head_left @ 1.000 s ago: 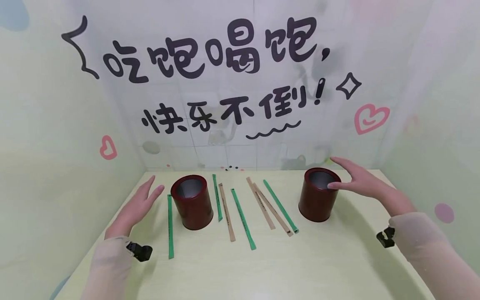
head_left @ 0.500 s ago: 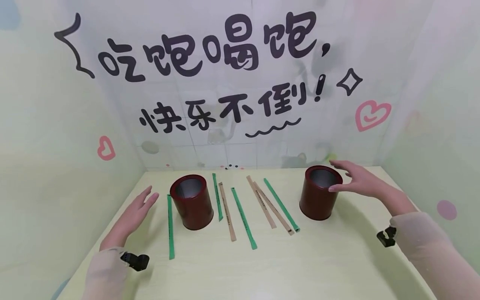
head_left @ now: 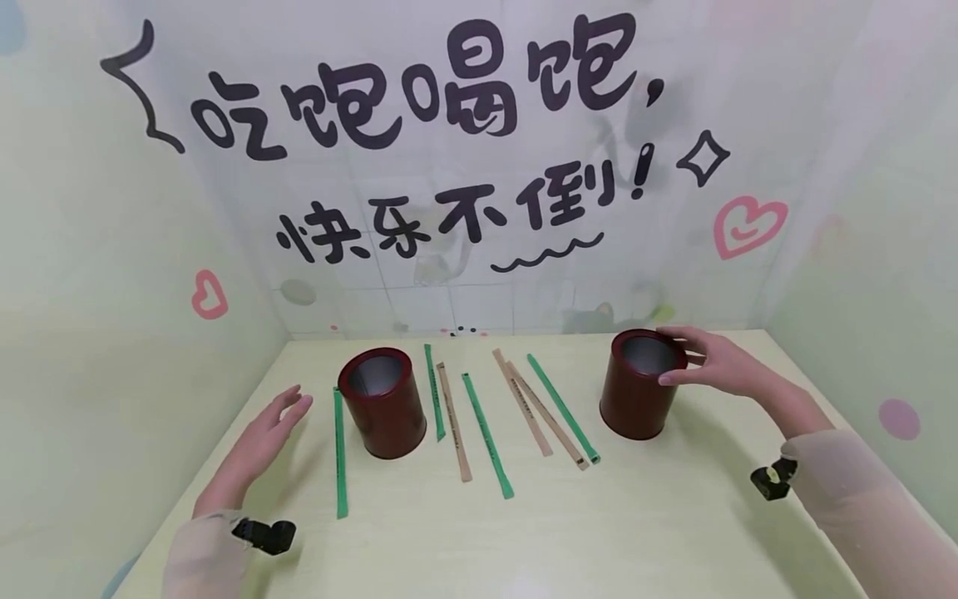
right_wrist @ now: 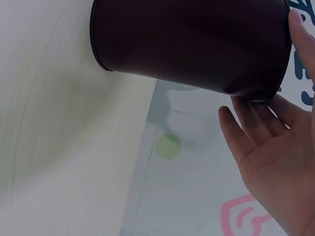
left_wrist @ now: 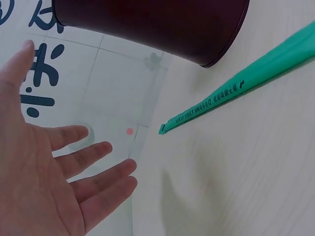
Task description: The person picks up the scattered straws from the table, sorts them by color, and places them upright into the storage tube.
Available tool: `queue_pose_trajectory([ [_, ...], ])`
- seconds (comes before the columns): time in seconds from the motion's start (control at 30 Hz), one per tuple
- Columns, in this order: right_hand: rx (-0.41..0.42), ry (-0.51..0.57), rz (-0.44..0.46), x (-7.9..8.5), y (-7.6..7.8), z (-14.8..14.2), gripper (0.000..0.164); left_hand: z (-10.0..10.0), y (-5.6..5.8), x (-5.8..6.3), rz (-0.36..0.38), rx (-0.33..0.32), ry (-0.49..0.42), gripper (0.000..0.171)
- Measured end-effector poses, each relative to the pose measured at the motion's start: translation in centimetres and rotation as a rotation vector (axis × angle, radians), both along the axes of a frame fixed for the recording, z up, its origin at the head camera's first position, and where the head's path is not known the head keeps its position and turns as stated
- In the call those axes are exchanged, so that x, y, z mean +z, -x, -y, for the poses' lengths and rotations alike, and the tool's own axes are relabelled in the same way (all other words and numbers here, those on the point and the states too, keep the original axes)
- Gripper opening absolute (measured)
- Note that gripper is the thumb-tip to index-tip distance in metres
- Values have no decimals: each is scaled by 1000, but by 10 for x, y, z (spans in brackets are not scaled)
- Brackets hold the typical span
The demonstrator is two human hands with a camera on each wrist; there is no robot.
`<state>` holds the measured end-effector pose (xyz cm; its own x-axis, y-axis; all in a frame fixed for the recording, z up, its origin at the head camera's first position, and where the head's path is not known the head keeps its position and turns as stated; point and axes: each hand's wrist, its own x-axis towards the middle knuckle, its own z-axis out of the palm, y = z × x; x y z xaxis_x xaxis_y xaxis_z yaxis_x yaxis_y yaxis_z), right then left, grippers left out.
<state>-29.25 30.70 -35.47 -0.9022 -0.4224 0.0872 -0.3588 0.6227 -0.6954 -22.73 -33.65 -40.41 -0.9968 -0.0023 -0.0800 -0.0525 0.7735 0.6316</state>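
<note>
My right hand (head_left: 711, 363) cups the rim of the dark red cup (head_left: 636, 387) at frame right without clenching, left hand (head_left: 264, 437) spread and empty at lower left; risk I judge: nudging the cup over onto the green straw (head_left: 563, 409).

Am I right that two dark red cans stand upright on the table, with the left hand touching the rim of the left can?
Not quite. The hand on a rim is the right hand, at the right can. The left hand hovers open, apart from the left can. The head view shows it. Both cans do stand upright on the table.
</note>
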Motion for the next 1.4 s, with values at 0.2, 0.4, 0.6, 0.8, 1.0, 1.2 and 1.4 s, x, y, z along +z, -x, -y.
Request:
queue_pose_trajectory([
  [0.2,26,28,53,3,3,4,77,-1,-7,-3,-3,-40,-135,73],
  [0.4,31,10,90,5,2,1,78,-3,-4,-5,9,-84,-213,68],
  [0.6,28,-4,116,7,3,2,79,-1,-7,-10,93,-77,-305,71],
  [0.8,26,-13,133,8,3,3,80,1,-8,-26,182,-88,-440,69],
  [1.0,15,-29,149,8,2,5,81,3,-5,-44,221,-88,-358,71],
  [1.2,23,-34,144,9,2,6,80,-4,-3,-45,193,-22,-254,69],
  [1.4,24,-42,126,9,2,5,79,-21,1,-39,164,56,-96,63],
])
